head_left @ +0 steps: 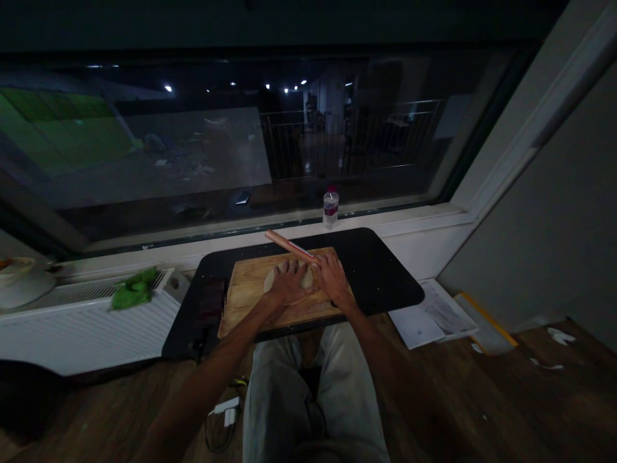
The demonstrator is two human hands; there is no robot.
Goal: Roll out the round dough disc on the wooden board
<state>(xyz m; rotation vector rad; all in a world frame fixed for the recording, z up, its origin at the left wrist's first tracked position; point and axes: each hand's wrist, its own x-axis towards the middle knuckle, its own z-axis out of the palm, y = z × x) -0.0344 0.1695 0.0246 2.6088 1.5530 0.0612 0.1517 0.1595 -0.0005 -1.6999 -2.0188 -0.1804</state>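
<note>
My left hand (289, 283) lies with its fingers spread over a flat, pale round of dough (268, 278). The dough's edge shows on both sides of the hand; its middle is covered. My right hand (332, 276) is closed around the near end of a wooden rolling pin (289, 245), which slants up and left past the back of the board. Beneath both hands is a wooden cutting board (243, 292). It rests on a black tabletop (385, 276).
Behind the table, a water bottle (330, 209) stands on the windowsill (380, 222). A green cloth (135, 288) hangs on the radiator (110, 334) at left, beside a white pot (22, 283). A white box (419, 325) is at right; cables and a white adapter (226, 406) lie on the floor.
</note>
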